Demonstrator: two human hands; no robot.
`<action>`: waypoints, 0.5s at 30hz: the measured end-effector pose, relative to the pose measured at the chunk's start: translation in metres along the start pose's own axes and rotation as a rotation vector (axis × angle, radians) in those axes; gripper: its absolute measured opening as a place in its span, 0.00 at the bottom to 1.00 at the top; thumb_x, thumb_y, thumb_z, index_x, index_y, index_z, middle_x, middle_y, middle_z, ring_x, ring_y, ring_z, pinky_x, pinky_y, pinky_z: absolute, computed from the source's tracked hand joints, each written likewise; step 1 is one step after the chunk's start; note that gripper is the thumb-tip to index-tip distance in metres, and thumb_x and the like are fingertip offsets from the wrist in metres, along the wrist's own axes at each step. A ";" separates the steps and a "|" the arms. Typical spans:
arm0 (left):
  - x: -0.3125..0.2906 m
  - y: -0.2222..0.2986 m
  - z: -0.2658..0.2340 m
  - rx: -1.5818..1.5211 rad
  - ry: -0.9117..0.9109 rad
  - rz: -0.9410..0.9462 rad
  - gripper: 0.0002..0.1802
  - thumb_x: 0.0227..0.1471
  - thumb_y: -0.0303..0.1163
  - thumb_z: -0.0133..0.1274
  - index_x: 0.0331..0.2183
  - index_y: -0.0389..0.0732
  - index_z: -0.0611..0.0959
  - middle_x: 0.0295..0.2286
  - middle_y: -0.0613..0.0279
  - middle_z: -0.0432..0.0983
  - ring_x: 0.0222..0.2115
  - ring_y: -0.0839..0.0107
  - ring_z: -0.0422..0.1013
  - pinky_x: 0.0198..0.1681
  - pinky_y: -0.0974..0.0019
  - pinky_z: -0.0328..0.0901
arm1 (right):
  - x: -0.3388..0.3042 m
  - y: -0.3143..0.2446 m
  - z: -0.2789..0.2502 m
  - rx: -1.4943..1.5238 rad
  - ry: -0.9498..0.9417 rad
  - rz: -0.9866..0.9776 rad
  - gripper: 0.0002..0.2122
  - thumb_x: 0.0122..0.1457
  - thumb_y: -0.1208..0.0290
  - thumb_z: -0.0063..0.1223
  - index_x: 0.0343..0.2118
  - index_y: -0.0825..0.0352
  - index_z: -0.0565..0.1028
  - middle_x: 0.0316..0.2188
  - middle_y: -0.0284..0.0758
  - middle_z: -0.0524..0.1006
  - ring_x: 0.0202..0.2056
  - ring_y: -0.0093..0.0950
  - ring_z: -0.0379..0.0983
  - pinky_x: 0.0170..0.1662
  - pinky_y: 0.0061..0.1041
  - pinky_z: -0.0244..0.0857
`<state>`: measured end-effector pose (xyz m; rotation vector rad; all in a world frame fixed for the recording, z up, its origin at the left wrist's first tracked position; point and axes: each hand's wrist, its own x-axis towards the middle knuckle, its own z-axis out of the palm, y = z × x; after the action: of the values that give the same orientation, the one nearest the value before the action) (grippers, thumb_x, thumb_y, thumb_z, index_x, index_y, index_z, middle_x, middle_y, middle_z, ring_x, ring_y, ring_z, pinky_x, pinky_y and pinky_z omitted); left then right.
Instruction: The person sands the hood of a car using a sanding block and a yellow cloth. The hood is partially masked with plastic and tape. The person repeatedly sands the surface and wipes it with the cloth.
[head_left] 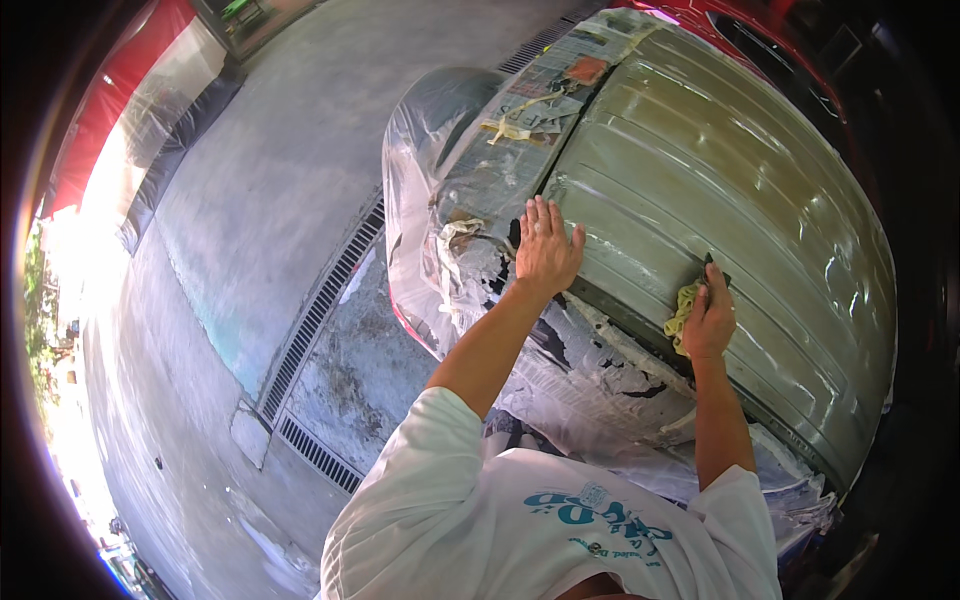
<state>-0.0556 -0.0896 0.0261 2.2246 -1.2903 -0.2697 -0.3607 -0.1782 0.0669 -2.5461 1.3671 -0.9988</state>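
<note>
A crumpled pale-yellow cloth (682, 318), at three o'clock from the view's centre, is gripped by the right hand (709, 322) over a ridged grey-green metal vehicle roof (640, 190). At the cloth's ten o'clock, the left hand (548, 250) lies flat, fingers extended; beyond, clear plastic sheeting (408, 190) wraps the bodywork.

The bare right hand (709, 325) partly concealed a crumpled yellow cloth (681, 322); the view's upper edge truncated a glossy red vehicle (688, 20).
</note>
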 end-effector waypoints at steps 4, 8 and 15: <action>0.038 0.013 0.014 0.055 0.041 0.049 0.44 0.72 0.54 0.37 0.69 0.22 0.60 0.70 0.29 0.53 0.73 0.37 0.47 0.76 0.44 0.43 | 0.001 0.002 0.000 0.001 -0.002 0.005 0.17 0.71 0.70 0.50 0.59 0.67 0.78 0.59 0.44 0.79 0.59 0.45 0.77 0.62 0.41 0.70; 0.094 0.023 0.019 -0.005 0.022 0.104 0.43 0.72 0.53 0.36 0.68 0.22 0.61 0.70 0.29 0.54 0.73 0.38 0.49 0.76 0.44 0.45 | 0.003 0.007 -0.002 0.020 -0.031 0.005 0.17 0.71 0.70 0.50 0.59 0.68 0.78 0.57 0.47 0.80 0.57 0.47 0.78 0.60 0.42 0.71; 0.218 0.038 0.040 -0.027 -0.032 0.153 0.45 0.73 0.57 0.31 0.69 0.24 0.60 0.70 0.32 0.54 0.73 0.41 0.49 0.77 0.47 0.45 | 0.007 0.006 0.000 0.056 -0.031 -0.035 0.18 0.70 0.69 0.48 0.58 0.72 0.78 0.55 0.49 0.81 0.55 0.50 0.78 0.60 0.43 0.71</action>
<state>0.0125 -0.3035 0.0355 2.0937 -1.4573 -0.2638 -0.3626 -0.1869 0.0683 -2.5424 1.2726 -0.9849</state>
